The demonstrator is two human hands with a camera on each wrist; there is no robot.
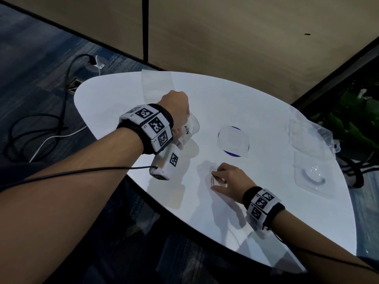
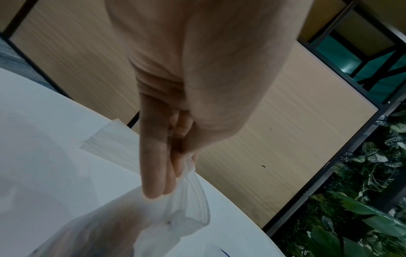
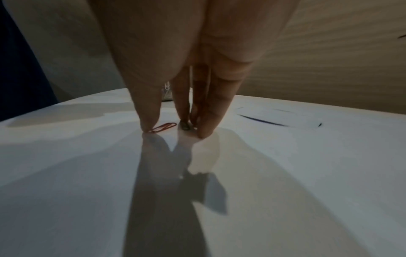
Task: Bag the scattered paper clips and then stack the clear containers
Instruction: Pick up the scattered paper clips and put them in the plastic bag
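Table: we are looking down on a white rounded table (image 1: 127,95), lying under both hands.
Containers: clear containers (image 1: 311,138) are sitting at the far right edge, a domed clear piece (image 1: 312,175) just nearer, and a flat clear lid (image 1: 233,140) is lying mid-table over a dark blue rim.
Bag: a clear plastic bag (image 2: 136,224) is hanging above the table, its mouth sagging open; small coloured bits are showing inside, too blurred to name.
Left hand: our left hand (image 1: 176,107) is pinching the bag's top edge, fingers pointing down.
Right hand: our right hand (image 1: 229,179) is resting fingertips (image 3: 204,132) on the table, thumb and fingers apart, gripping nothing.
Paper clip: a red paper clip (image 3: 164,127) is lying flat between thumb and fingers, touching the thumb tip, well apart from the bag.
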